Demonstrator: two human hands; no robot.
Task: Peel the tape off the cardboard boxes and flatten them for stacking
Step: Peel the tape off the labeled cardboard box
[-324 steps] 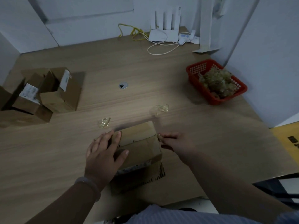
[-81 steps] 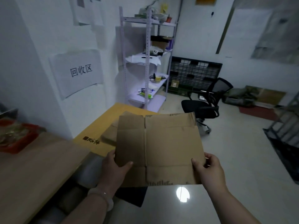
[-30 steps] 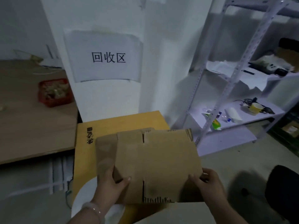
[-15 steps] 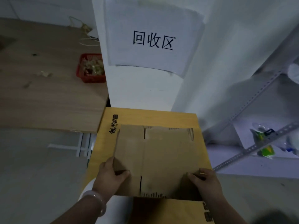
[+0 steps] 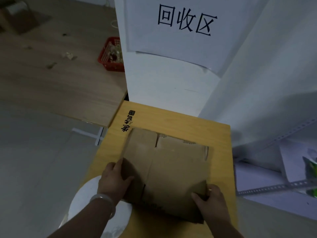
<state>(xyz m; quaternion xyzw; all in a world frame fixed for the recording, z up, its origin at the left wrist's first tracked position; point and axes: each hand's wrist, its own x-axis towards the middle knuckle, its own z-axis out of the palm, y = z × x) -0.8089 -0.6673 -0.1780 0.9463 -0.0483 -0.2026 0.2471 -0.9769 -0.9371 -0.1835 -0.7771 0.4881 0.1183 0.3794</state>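
**Cardboard gone flat, both hands on it**

Head cam, looking down: the flattened box sits over a big yellow carton with black characters printed near its far-left corner. Can't really tell if the near edge is resting on it or hanging just above.

Left hand grasps the box's left edge, thumb on top, with a pale bracelet on the wrist. Right hand clamps the near-right corner, thumb on top too.

A white round thing pokes out under the left forearm. Straight ahead is a white pillar with a paper sign reading 回收区. Off to the left is a wooden table with a red basket and some scraps on it. A metal shelf is on the right.
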